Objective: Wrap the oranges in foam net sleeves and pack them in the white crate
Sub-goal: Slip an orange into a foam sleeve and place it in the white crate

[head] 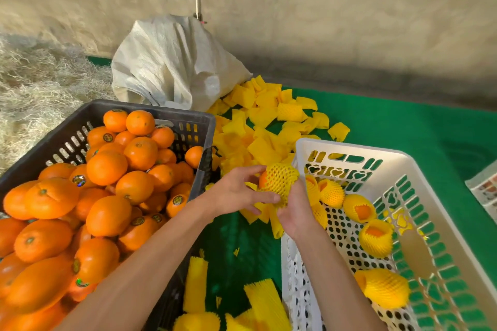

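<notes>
An orange in a yellow foam net sleeve [279, 181] is held between both hands, just left of the white crate's near-left corner. My left hand [236, 192] grips its left side, where bare orange peel shows. My right hand [294, 213] cups it from below and behind. The white crate [347, 148] at right holds several sleeved oranges [375, 239]. A dark crate [150, 111] at left is piled with bare oranges [107, 168].
Loose yellow foam sleeves [265, 118] are heaped on the green cloth [403, 126] behind the crates, and more lie between them near me. A white woven sack [172, 62] stands behind the dark crate. Straw covers the far left.
</notes>
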### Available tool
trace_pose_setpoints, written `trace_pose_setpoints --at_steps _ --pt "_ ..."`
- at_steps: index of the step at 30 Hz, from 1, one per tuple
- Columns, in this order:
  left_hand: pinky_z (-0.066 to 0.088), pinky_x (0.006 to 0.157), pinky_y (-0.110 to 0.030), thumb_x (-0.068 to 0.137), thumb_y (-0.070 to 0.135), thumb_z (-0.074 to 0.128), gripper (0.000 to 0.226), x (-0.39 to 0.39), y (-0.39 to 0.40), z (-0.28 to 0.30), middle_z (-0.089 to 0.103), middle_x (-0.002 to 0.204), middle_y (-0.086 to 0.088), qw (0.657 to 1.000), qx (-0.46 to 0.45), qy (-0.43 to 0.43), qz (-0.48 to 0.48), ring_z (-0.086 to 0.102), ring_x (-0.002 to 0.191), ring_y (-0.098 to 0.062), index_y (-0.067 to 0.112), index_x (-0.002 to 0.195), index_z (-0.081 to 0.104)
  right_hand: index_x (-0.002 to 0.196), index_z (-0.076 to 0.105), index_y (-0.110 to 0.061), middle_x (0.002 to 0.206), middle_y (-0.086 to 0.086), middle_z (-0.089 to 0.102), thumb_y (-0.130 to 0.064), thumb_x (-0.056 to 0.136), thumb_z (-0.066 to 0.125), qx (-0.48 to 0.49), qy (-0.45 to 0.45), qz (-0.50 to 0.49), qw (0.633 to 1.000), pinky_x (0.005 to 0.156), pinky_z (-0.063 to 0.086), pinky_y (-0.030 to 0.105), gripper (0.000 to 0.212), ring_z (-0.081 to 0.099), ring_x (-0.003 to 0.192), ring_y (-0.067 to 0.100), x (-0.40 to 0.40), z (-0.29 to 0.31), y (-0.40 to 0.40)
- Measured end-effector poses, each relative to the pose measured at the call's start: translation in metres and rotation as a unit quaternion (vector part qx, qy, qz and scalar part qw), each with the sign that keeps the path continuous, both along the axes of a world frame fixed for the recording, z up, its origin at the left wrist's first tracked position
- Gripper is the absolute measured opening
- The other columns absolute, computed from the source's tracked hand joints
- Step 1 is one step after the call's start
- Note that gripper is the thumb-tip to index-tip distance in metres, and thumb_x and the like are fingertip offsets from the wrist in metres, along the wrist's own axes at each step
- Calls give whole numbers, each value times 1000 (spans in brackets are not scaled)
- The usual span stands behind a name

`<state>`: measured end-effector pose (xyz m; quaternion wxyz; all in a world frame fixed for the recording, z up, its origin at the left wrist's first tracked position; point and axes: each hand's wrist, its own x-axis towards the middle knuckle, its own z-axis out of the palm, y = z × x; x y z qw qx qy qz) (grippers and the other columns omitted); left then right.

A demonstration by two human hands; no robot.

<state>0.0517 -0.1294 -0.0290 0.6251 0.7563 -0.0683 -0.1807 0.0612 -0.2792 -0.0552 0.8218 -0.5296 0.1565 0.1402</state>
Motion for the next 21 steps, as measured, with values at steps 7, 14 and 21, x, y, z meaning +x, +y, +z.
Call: trace_pose_setpoints --at_steps 7,14,21 --pt "41 45 -28 77 31 74 18 4 9 13 62 85 -8 998 -15 40 35 62 66 -26 23 93 74 118 71 -8 111 15 75 -22 105 42 63 11 -20 998 83 55 36 35 71 98 26 -2 8 -6" --pt "28 50 -26 75 62 48 42 10 8 20 33 66 -2 991 -15 69 116 33 56 -18 22 80 33 118 68 -5 111 13 74 -24 103 48 116 5 3 993 75 56 27 32 74 92 18 -4 9 -3" --pt "26 44 -22 86 70 36 49 16 10 6 44 70 -2 971 -88 136 177 43 53 -14 22 89 44 116 75 -21 109 -13 76 -31 101 63 -337 -295 -94 889 84 55 22 21 70 102 7 -18 0 7"
